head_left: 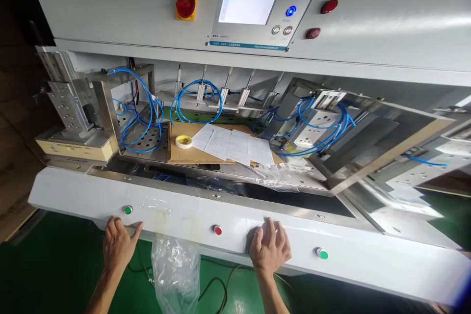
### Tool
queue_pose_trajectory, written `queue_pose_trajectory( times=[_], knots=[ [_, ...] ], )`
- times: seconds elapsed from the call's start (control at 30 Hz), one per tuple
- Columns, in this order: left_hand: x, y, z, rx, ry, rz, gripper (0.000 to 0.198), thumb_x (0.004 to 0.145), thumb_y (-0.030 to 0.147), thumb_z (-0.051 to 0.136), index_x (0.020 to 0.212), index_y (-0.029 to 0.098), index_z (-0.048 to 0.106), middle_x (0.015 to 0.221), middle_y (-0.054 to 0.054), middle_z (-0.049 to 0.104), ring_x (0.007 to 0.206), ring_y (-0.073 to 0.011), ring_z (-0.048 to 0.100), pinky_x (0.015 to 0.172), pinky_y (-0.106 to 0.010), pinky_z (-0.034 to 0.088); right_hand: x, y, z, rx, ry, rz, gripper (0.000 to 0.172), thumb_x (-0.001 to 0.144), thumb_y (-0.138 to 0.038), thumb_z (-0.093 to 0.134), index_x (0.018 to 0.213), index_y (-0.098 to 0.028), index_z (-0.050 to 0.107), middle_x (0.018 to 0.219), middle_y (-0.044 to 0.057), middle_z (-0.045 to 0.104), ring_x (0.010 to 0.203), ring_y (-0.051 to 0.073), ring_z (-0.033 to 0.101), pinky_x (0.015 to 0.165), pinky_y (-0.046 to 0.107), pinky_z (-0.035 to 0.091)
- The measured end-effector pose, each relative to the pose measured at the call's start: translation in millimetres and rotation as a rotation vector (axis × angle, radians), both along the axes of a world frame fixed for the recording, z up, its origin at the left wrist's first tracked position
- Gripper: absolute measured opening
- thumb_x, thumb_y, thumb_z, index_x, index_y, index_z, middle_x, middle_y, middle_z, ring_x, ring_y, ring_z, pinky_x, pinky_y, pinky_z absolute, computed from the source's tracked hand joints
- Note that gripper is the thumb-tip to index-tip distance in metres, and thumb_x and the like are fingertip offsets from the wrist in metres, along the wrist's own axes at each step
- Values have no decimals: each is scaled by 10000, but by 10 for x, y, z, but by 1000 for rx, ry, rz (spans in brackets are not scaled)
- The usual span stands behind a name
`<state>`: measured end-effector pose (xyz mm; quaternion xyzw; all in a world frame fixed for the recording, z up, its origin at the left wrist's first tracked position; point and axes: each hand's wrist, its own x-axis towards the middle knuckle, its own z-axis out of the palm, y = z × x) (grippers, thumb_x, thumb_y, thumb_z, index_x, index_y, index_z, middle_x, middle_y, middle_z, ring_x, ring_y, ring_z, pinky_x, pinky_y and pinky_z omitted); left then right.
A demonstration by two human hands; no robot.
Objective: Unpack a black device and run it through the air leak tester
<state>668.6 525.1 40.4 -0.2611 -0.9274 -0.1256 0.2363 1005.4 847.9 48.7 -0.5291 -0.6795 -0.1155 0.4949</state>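
My left hand (118, 244) rests at the lower edge of the white front panel (257, 235), just below a green button (128, 210). Its thumb is spread from the fingers, and nothing is in it. Farther right, my right hand (270, 248) lies on the same panel with its fingers slightly bent and apart, holding nothing. It sits between a red button (218, 230) and a second green button (322, 253), touching neither. A clear plastic bag (175, 272) hangs from the panel between my hands.
Behind the panel, papers (233, 144) and a tape roll (184, 142) lie on cardboard (176, 154). Metal frames with blue hoses (147, 108) flank them. Above are a lit screen (249, 4) and a red rotary switch (185, 5). Cables (219, 282) trail over the green floor.
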Motion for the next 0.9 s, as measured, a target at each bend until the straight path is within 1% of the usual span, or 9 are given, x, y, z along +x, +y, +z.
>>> queue_pose_trajectory(
  times=[0.17,0.33,0.43,0.53,0.7,0.8,0.9],
  knots=[
    [10,3,-41,-4,-14,-1,965,991,851,222,1216,-14,589,1313,-299,574,1165,-398,612,921,-441,581,-2,10,7,31,7,4,569,1064,-551,437,1387,-171,710,1483,159,622,1371,337,572,1118,520,417],
    [16,17,-46,-8,18,6,969,998,841,181,1191,-12,600,1305,-294,577,1140,-394,618,913,-440,584,31,27,-1,42,11,2,573,1061,-563,438,1376,-176,718,1475,151,631,1361,338,581,1113,515,419],
    [24,24,-31,0,19,14,968,1001,836,181,1191,-13,605,1297,-286,581,1115,-383,618,920,-436,581,38,37,-8,11,17,-5,595,1057,-577,415,1376,-177,719,1484,156,621,1366,339,574,1114,522,412],
    [35,29,-22,-2,19,9,973,1002,835,185,1198,-19,608,1302,-291,576,1136,-386,613,926,-433,576,33,37,-9,-13,23,-5,608,1054,-580,399,1382,-176,713,1498,158,607,1381,338,558,1122,521,400],
    [40,37,-20,-7,54,14,972,1005,830,175,1173,-17,620,1268,-269,587,1095,-368,620,855,-414,582,46,27,7,-117,34,12,604,1021,-569,412,1409,-197,687,1530,147,579,1414,331,520,1150,524,376],
    [39,41,-18,-13,65,13,973,1009,824,176,1170,-24,624,1260,-267,588,1087,-362,615,878,-417,578,63,20,17,-171,40,30,593,1007,-554,422,1432,-219,666,1546,138,557,1429,336,491,1159,536,362],
    [37,44,-23,-8,69,8,979,1008,825,176,1168,-28,628,1268,-269,584,1093,-360,609,904,-419,575,70,19,17,-164,38,44,586,1014,-541,421,1441,-211,648,1552,143,545,1434,339,480,1166,541,357]
  ],
)
